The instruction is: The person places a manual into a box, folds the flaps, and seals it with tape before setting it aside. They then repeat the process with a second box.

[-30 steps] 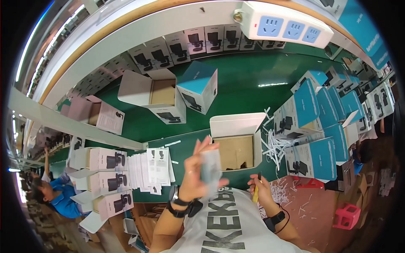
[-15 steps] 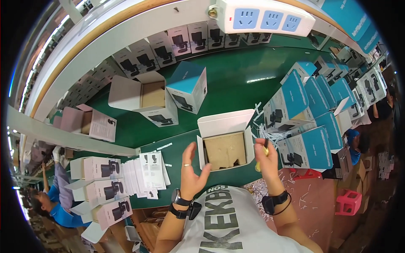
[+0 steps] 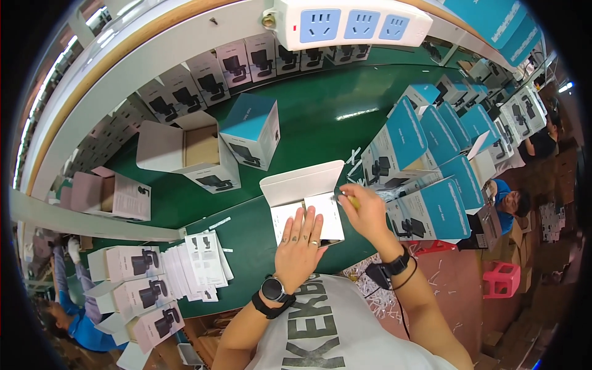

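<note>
The white box (image 3: pixel 285 213) sits on the green bench (image 3: pixel 250 246), lid (image 3: pixel 302 180) raised; the left hand (image 3: pixel 298 250) lies flat on its side flaps (image 3: pixel 322 213), seemingly the folding-in step. The right hand (image 3: pixel 367 213) grips a half-hidden yellow tool (image 3: pixel 353 201), perhaps a cutter; lowering the lid needs the left hand clear.

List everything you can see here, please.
bench: one, green, middle
power strip: one, white and blue, top
upright boxes: a row, white, along the back
teal-topped box: one, teal and white, left of centre
open boxes: at least five, white, left
teal-lidded boxes: several, teal and white, right
leaflets: a pile, white, front left
paper shreds: many, white, right of centre
stool: one, pink, far right
co-workers: at least two, in blue, both edges
work box: one, white, front centre
yellow tool: one, yellow, beside work box
left hand: one, bare, flat on inner flaps
right hand: one, bare, holding yellow tool
</note>
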`<state>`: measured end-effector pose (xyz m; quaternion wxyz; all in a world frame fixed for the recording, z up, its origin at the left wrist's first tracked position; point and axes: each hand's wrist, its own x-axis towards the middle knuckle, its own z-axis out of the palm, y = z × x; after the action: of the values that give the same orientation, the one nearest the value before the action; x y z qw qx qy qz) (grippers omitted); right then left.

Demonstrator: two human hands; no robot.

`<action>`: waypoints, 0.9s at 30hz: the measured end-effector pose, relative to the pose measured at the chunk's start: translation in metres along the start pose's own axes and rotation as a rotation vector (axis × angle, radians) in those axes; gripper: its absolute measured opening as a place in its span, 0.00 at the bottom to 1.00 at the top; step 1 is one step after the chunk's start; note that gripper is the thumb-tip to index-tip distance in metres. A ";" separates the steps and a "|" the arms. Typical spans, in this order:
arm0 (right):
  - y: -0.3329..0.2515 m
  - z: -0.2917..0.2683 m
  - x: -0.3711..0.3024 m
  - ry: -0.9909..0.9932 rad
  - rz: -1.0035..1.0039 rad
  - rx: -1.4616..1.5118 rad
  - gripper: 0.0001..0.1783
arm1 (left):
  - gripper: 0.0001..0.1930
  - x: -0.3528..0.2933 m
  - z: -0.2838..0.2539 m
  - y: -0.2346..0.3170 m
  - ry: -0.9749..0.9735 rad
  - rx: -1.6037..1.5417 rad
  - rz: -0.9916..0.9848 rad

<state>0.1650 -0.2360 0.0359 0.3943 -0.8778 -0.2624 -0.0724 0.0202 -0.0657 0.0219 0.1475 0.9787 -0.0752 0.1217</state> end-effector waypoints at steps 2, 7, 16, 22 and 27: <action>0.004 0.000 0.008 0.002 -0.050 -0.056 0.07 | 0.47 -0.001 -0.001 0.000 -0.018 0.021 -0.006; 0.006 0.000 -0.004 -0.067 -0.176 -0.067 0.05 | 0.46 -0.001 0.001 0.001 -0.002 0.018 -0.013; 0.022 -0.001 0.018 0.034 -0.213 -0.031 0.05 | 0.45 0.003 0.000 0.003 0.006 -0.016 0.002; 0.012 0.000 -0.003 -0.220 -0.273 0.058 0.08 | 0.45 0.004 -0.007 -0.005 0.003 -0.043 -0.072; 0.026 0.008 -0.003 -0.179 -0.043 0.144 0.25 | 0.49 -0.009 0.007 0.002 0.088 -0.190 -0.088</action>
<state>0.1754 -0.2453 0.0122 0.4298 -0.8441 -0.3200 0.0170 0.0131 -0.0684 0.0141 0.2480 0.9563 -0.0370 0.1503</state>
